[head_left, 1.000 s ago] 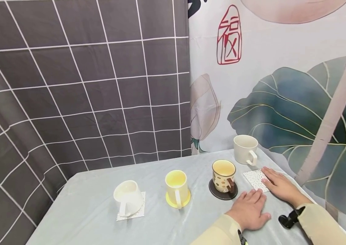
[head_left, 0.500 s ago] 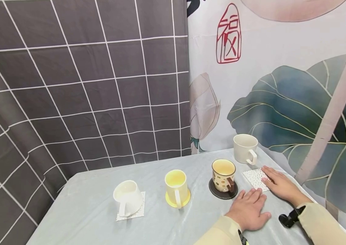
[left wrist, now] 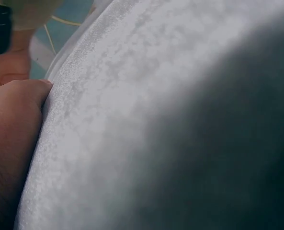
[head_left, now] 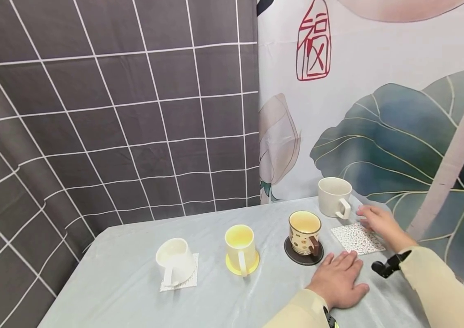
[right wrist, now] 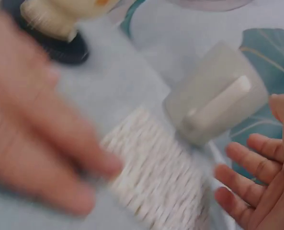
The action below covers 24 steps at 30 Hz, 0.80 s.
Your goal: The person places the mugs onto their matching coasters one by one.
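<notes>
My left hand lies flat on the tablecloth with its fingers spread, beside the patterned mug on its dark round coaster. My right hand hovers over the right edge of a white speckled square coaster; its fingers are loosely bent and hold nothing. Just beyond that coaster stands a plain off-white mug, its handle turned toward my right hand. In the right wrist view, the right fingers are apart from the off-white mug. The left wrist view shows mostly cloth and the left thumb.
A pale yellow mug stands on a yellow round coaster in the middle. Farther left, a white mug sits partly over a white square coaster. Hanging cloths with grid and leaf patterns close off the back and right.
My right hand has lifted off the white square coaster and moved toward the off-white mug's handle, uncovering more of the coaster. The left hand stays on the table. The head view has shifted slightly.
</notes>
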{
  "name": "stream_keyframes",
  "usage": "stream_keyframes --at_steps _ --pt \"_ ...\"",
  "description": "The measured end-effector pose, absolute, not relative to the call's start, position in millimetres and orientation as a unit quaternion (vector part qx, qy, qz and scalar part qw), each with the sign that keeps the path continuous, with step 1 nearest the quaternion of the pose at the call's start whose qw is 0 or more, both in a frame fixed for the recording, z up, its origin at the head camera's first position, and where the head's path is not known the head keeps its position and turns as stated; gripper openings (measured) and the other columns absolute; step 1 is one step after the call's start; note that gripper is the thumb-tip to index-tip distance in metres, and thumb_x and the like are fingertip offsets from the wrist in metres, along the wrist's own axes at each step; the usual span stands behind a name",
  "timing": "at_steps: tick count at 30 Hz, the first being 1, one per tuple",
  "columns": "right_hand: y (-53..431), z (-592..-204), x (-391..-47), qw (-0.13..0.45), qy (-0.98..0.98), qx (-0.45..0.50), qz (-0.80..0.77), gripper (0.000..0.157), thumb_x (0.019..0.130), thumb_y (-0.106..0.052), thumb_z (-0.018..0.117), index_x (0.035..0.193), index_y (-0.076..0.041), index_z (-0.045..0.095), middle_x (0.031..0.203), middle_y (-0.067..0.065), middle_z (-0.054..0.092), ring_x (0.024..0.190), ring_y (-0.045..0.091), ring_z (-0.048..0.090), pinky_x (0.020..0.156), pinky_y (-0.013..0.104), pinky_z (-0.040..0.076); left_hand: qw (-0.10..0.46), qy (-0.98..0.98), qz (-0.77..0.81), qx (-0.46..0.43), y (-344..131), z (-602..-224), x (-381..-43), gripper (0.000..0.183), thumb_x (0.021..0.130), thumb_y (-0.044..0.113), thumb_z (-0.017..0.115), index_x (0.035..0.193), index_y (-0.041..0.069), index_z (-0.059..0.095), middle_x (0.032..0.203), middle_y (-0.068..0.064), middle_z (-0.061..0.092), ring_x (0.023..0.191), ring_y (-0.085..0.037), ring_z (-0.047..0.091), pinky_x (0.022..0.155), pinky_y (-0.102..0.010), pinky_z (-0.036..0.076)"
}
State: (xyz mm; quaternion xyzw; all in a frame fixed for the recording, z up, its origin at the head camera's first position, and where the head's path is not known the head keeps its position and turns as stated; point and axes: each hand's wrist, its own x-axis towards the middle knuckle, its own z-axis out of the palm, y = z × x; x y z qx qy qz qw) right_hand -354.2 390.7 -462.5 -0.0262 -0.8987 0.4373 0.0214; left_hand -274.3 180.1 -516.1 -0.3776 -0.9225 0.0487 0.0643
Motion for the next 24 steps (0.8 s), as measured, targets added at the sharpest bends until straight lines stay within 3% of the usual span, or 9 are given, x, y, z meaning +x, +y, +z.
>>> stream_keyframes --at_steps 3,5,7,14,24 --pt "386 -452 -361 0.008 -0.867 -0.041 0.497 0.077 0.108 -0.051 0.030 0.144 0.016 0.035 0.140 0.039 0.048 0.099 0.029 0.072 0.078 0.037 0.060 0.066 -0.921 0.046 -0.380 179 -515 -274 0.059 0.102 0.066 0.023 0.156 0.043 0.031 0.163 0.025 0.019 0.148 0.004 0.017 0.120 -0.025 0.021" --pt "382 -447 -364 -0.007 -0.847 -0.051 0.529 0.075 0.108 -0.051 0.034 0.146 0.014 0.035 0.138 0.037 0.051 0.086 0.015 0.072 0.073 0.031 0.060 0.065 -0.921 0.045 -0.382 179 -515 -274 0.060 0.102 0.066 0.024 0.156 0.043 0.032 0.163 0.025 0.019 0.149 0.004 0.017 0.120 -0.025 0.021" --pt "378 -443 -369 -0.031 -0.828 -0.059 0.556 0.073 0.107 -0.050 0.036 0.145 0.012 0.035 0.131 0.032 0.058 0.081 0.010 0.070 0.072 0.028 0.060 0.067 -0.919 0.046 -0.385 179 -515 -274 0.060 0.102 0.066 0.024 0.156 0.043 0.032 0.163 0.024 0.020 0.149 0.004 0.018 0.119 -0.025 0.022" --pt "365 -436 -380 -0.096 -0.792 -0.053 0.600 0.059 0.109 -0.042 0.032 0.136 0.009 0.045 0.101 -0.001 0.071 0.081 0.012 0.071 0.071 0.027 0.060 0.080 -0.916 0.045 -0.391 180 -517 -276 0.058 0.102 0.066 0.027 0.155 0.042 0.036 0.161 0.024 0.026 0.148 0.003 0.021 0.118 -0.025 0.023" --pt "351 -439 -389 -0.121 -0.710 -0.064 0.691 0.039 0.106 -0.026 0.025 0.120 0.000 0.050 0.089 -0.006 0.073 0.079 0.015 0.075 0.074 0.031 0.062 0.074 -0.919 0.037 -0.386 181 -519 -277 0.058 0.101 0.066 0.030 0.153 0.043 0.038 0.158 0.024 0.031 0.147 0.004 0.022 0.118 -0.025 0.023"
